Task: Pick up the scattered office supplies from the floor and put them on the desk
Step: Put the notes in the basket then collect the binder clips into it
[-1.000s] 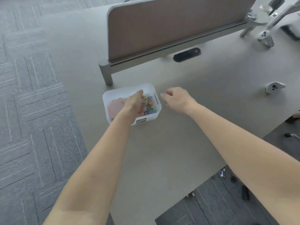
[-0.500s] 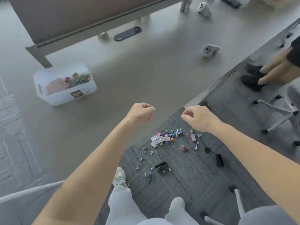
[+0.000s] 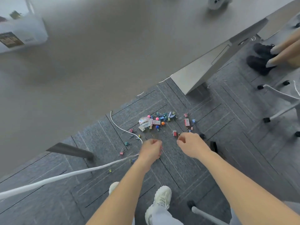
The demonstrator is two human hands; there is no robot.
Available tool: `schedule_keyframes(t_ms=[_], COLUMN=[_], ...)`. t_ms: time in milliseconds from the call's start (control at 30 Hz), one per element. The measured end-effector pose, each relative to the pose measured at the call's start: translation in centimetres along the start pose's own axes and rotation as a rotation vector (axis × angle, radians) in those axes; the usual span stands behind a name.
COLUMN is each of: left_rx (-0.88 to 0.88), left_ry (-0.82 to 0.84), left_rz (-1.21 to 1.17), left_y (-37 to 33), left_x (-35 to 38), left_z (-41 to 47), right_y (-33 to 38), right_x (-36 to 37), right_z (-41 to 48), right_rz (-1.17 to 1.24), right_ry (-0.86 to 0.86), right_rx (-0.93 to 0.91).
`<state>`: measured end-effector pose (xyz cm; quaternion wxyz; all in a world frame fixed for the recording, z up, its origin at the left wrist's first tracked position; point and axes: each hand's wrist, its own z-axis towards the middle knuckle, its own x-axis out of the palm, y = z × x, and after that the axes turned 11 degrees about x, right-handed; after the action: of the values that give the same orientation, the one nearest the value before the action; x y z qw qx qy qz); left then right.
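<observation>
Scattered office supplies lie on the grey carpet: small white staple boxes (image 3: 146, 123), round-headed pushpins (image 3: 163, 123), a heap of coloured binder clips (image 3: 165, 116), red boxes (image 3: 186, 122) and stray clips (image 3: 128, 144). My left hand (image 3: 151, 149) hovers just in front of the pile with its fingers curled and nothing visible in it. My right hand (image 3: 190, 145) is beside it, also curled and holding nothing I can see, close to a small red box (image 3: 174, 133). The desk (image 3: 113, 54) fills the upper left, with the white bin (image 3: 32, 34) on it.
A white cable (image 3: 65, 176) runs across the carpet from the left. A desk leg (image 3: 194, 78) stands behind the pile and a dark foot (image 3: 69, 151) at the left. Another person's black shoes (image 3: 261, 57) and a chair base (image 3: 282, 98) are at the right. A black item (image 3: 213, 146) lies by my right wrist.
My left hand has left the bin on the desk. Both hands have come down past the desk edge to just above the supplies on the floor, and the view has tipped downward.
</observation>
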<state>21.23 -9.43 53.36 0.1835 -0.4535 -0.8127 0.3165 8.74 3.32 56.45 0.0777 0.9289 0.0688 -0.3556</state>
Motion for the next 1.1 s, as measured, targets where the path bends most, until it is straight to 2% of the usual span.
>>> schedule_keyframes(t_ms=[133,333,433,533,633,700,800,867,967,1033,1100], left_rx=[0.015,-0.009,0.001,0.099,0.235,0.301,0.365,0.408,0.487,0.477,0.381], left_ry=[-0.003,0.089,0.059,0.006,-0.091,-0.136,-0.134,-0.165,-0.318,-0.402,-0.464], left_rz=[0.07,0.418,0.511,0.537,0.514,0.503,0.488,0.48,0.493,0.598,0.758], left_y=[9.9,25.3,33.4,38.4,40.5,41.0,41.0,40.6,40.3,40.5,41.0], left_x=[1.1,2.3,4.4,6.5,7.4,7.4,7.6,7.1,4.2,1.3,-1.7], left_z=[6.9,16.0,21.9,26.7,31.1,33.5,35.6,36.7,38.5,39.9,41.3], right_y=[-2.6,-6.5,-8.4,-9.9,-11.5,-11.9,-11.9,-11.8,-11.5,-10.8,-9.9], right_x=[9.3,24.1,32.1,38.7,44.1,46.5,47.7,48.0,47.9,47.8,48.0], right_z=[7.6,19.7,27.2,33.2,37.7,39.5,40.8,41.5,42.1,41.9,41.5], right_rz=[-0.026,-0.044,-0.072,-0.092,-0.136,-0.188,-0.155,-0.145,-0.224,-0.157,-0.081], right_ry=[0.036,0.106,0.163,0.177,0.139,0.05,-0.032,-0.003,0.081,0.101,0.085], right_rx=[0.039,0.036,-0.028,-0.065,-0.135,-0.234,-0.286,-0.288,-0.295,-0.329,-0.37])
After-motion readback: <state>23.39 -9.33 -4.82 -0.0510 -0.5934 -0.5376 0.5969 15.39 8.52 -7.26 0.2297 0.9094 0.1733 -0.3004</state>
